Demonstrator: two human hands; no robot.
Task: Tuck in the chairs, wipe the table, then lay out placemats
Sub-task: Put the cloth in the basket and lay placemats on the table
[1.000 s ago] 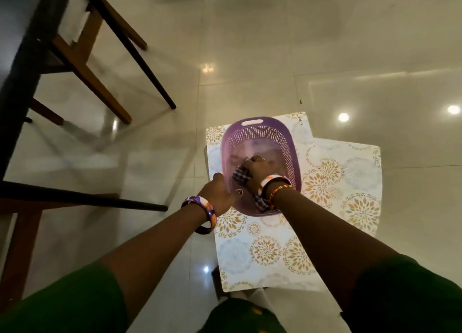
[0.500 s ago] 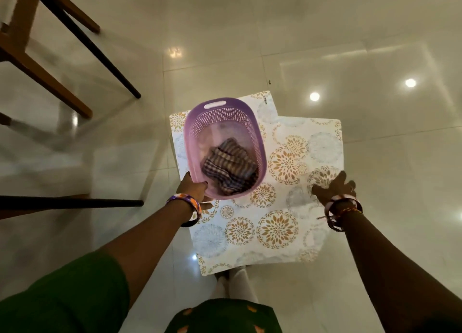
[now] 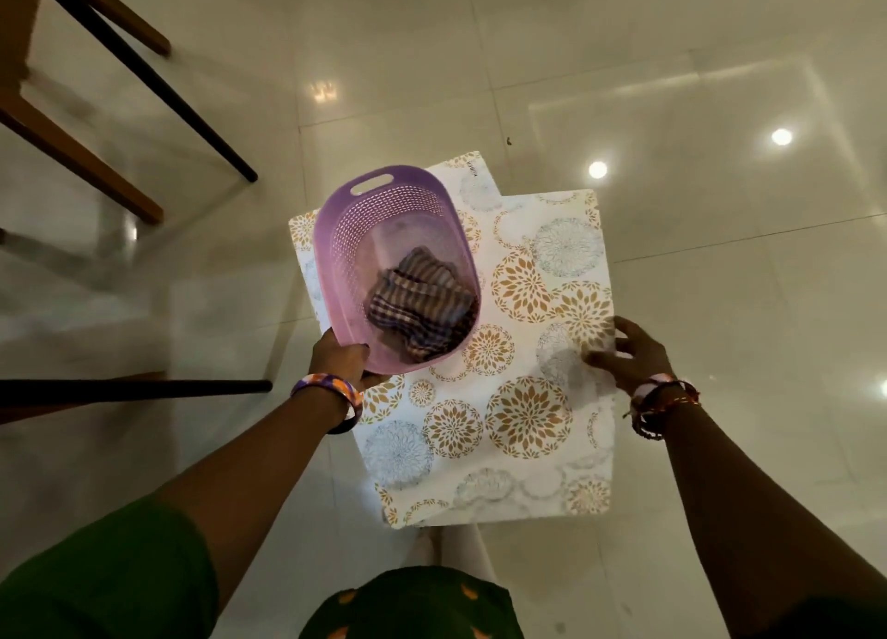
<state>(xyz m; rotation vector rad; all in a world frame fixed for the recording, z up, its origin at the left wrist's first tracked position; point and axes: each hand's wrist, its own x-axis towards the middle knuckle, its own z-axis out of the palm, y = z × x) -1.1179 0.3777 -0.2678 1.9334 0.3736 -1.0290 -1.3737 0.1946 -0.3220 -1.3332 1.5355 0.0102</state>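
Observation:
A purple plastic basket point(image 3: 384, 216) with a striped cloth point(image 3: 420, 302) lying in it is tilted above a stack of flower-patterned placemats point(image 3: 518, 417). My left hand point(image 3: 341, 355) grips the basket's near rim. At the right edge of the top placemat, my right hand point(image 3: 629, 355) has its fingers spread and touching the mat's border. The placemats rest on something low over the glossy floor; what bears them is hidden.
Wooden and black chair and table legs point(image 3: 139, 72) stand at the upper left, and a black bar point(image 3: 134, 391) juts in from the left. Shiny tiled floor point(image 3: 672, 86) with light reflections lies all around. My green sleeves fill the bottom.
My right hand left the cloth in the basket and moved to the placemats' right edge. My left hand took the basket's near rim and lifted it, tilting it.

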